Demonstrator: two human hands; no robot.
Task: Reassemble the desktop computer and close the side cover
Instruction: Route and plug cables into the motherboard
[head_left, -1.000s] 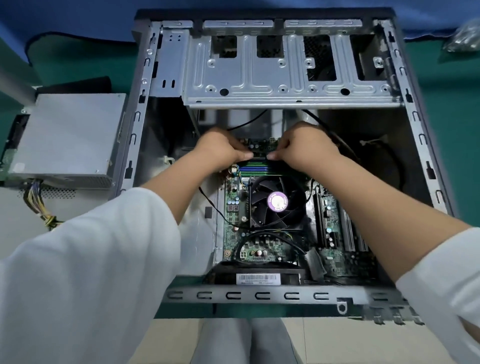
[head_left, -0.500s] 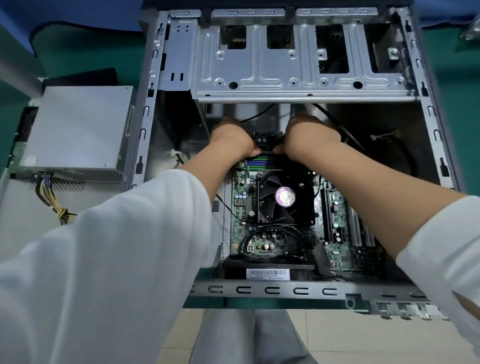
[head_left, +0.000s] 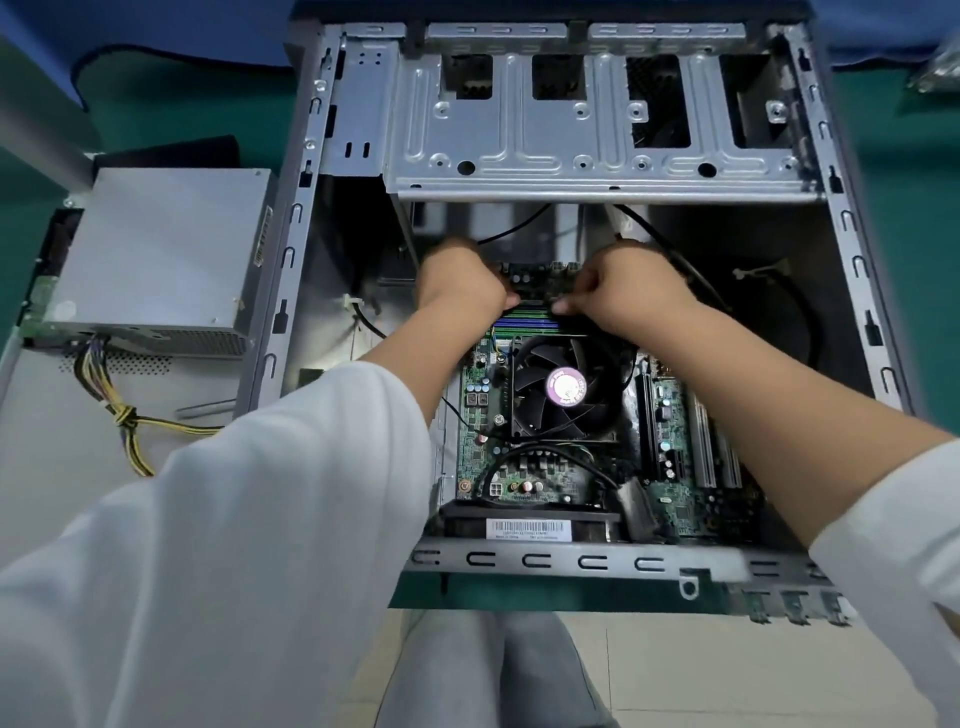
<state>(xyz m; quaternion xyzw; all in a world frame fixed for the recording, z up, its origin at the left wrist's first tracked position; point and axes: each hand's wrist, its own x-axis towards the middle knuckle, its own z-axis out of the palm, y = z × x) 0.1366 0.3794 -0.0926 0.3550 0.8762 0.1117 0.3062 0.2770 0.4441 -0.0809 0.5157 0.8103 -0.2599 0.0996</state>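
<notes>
1. I see my left hand (head_left: 460, 283) and right hand (head_left: 621, 293) pinching the two ends of a memory stick (head_left: 535, 303).
2. The stick sits over the slots (head_left: 525, 322), inside the open computer case (head_left: 852, 249), just beyond the fan (head_left: 563, 387).

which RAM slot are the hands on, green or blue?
Neither coloured pair: the left hand and right hand press a dark memory stick just beyond the green slots. The blue slots, nearest the fan, sit bare.

A repair workbench: green mat (head_left: 904, 218), opened computer case (head_left: 852, 270), loose power supply (head_left: 156, 249) beside it.
</notes>
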